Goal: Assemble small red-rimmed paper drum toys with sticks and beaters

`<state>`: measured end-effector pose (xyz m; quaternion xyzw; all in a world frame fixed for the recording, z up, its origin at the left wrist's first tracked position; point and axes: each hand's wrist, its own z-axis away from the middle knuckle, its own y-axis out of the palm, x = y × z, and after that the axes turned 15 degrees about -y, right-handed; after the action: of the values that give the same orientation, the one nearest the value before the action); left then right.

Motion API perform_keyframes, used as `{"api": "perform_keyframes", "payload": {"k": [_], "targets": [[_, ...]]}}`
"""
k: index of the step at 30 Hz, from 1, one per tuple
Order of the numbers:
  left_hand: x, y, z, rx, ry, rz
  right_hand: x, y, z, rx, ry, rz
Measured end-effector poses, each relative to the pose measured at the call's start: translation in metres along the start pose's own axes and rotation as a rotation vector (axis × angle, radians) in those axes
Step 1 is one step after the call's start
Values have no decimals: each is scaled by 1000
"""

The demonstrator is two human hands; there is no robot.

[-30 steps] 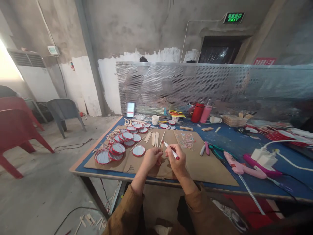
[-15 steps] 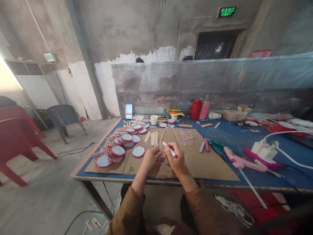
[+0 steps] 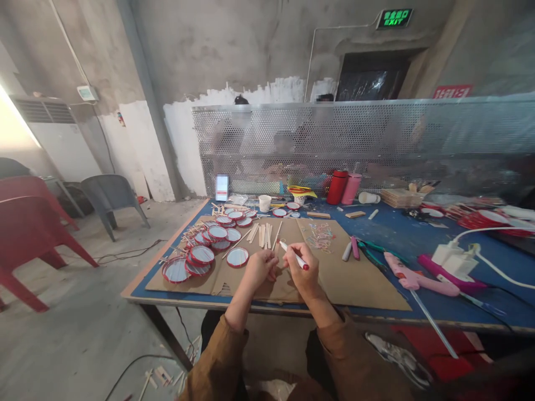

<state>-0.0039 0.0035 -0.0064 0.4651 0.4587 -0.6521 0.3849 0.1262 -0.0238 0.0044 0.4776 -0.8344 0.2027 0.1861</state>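
My right hand (image 3: 303,270) grips a white marker (image 3: 296,256) with a red end, its tip pointing up and left. Beside it, my left hand (image 3: 261,268) is closed around a thin wooden stick (image 3: 277,236) that pokes up past the fingers; its lower part is hidden. Just beyond lie several flat wooden sticks (image 3: 264,236) on a cardboard sheet (image 3: 355,284). To the left, a single round red-rimmed disc (image 3: 237,257) lies near a heap of similar discs (image 3: 203,254). Small coloured rubber bands (image 3: 320,236) are scattered to the right.
A pink glue gun (image 3: 418,278), green-handled pliers (image 3: 378,253) and a power strip (image 3: 476,285) occupy the right side. A paper cup (image 3: 264,203), phone (image 3: 222,187) and red bottle (image 3: 336,187) stand along the back. A perforated metal screen (image 3: 355,128) rises behind the table.
The view has shifted slightly. Both hands keep nearly the same pose, the marker still beside the stick; the right hand sits a touch farther right.
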Motion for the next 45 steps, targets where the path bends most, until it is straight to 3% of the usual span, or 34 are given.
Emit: {"api": "perform_keyframes", "payload": {"k": [19, 26, 31, 45], "targets": [[2, 0, -1, -7, 0, 0, 1, 2, 0, 1, 12, -16], [-1, 0, 0, -16, -6, -17, 2, 1, -1, 72, -35, 22], [-1, 1, 2, -25, 6, -19, 3, 1, 0, 29, -9, 14], [-5, 1, 4, -33, -35, -11, 3, 1, -1, 89, -93, 60]]}}
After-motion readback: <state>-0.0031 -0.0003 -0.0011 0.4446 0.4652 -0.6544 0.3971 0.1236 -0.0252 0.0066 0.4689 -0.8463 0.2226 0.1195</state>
